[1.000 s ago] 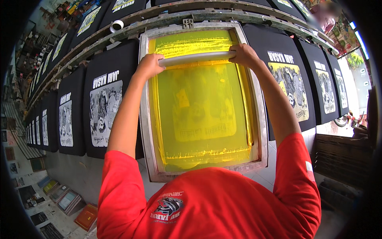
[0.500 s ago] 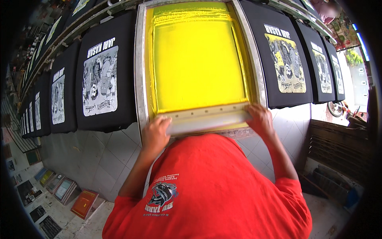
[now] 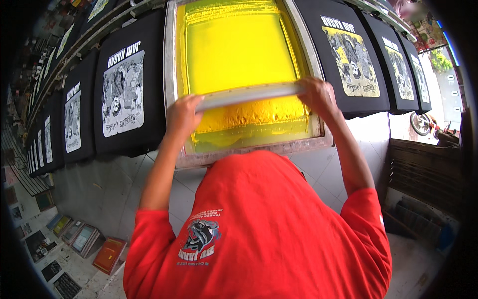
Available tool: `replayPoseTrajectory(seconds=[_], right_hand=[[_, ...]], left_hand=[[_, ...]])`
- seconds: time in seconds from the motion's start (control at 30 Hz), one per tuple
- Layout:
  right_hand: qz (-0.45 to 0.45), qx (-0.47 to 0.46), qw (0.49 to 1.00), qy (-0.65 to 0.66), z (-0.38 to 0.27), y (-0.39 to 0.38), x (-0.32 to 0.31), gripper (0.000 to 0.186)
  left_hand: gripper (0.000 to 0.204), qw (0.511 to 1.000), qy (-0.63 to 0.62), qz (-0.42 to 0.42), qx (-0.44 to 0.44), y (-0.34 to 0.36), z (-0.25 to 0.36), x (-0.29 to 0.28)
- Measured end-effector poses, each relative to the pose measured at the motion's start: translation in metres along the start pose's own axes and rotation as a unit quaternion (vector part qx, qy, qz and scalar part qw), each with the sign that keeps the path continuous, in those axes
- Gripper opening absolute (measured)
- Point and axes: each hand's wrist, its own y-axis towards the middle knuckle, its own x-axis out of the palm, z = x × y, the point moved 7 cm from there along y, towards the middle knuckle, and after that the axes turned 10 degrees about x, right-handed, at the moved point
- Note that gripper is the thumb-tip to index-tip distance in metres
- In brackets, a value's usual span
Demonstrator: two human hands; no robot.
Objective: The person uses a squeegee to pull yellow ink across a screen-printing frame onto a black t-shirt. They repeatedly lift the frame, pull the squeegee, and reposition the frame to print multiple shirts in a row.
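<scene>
A framed printing screen (image 3: 171, 60) is in front of me, covered with bright yellow ink (image 3: 234, 47). My left hand (image 3: 185, 113) grips the left end of a long pale squeegee (image 3: 249, 93), and my right hand (image 3: 318, 98) is closed on its other end. The squeegee crosses the lower half of the screen at a slight tilt, right end higher, with a thicker, uneven band of ink below it.
Black shirts on boards line both sides, with white prints (image 3: 122, 92) on the left and yellowish ones (image 3: 351, 62) on the right. Behind are rails (image 3: 74, 47). Framed screens (image 3: 108, 254) lie lower left; a slatted wooden panel (image 3: 418, 174) stands right, a person at the upper right edge.
Both hands and the squeegee came down from the top of the screen to its near edge, then moved back up partway. The yellow coat inside the screen looks more solid than a second ago.
</scene>
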Motion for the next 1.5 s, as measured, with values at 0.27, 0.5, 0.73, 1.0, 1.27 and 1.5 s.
replayPoseTrajectory(seconds=[0.27,0.5,0.73,1.0,1.27,1.5], right_hand=[[0.009,0.02,1.0,-0.003,-0.028,-0.092,-0.001,0.033],[0.003,0.017,0.999,-0.037,-0.009,-0.043,0.023,0.036],[-0.033,0.004,0.998,-0.047,0.034,0.064,0.057,0.054],[0.03,-0.045,0.997,-0.056,0.079,0.215,0.079,0.035],[-0.117,0.057,0.988,-0.082,0.075,0.299,0.041,0.037],[-0.103,0.052,0.992,-0.058,0.017,0.09,-0.02,0.016]], left_hand=[[0.044,0.999,-0.017,-0.01,0.028,-0.066,0.043,0.015],[0.039,0.996,0.044,0.038,0.065,-0.022,0.007,0.033],[0.056,0.995,0.069,0.04,0.067,0.067,-0.061,0.053],[0.051,0.996,0.082,0.033,0.029,0.197,-0.134,0.054],[0.032,0.998,-0.001,-0.054,0.031,0.275,-0.171,0.0],[0.034,0.998,-0.038,-0.017,0.056,0.093,-0.037,-0.036]])
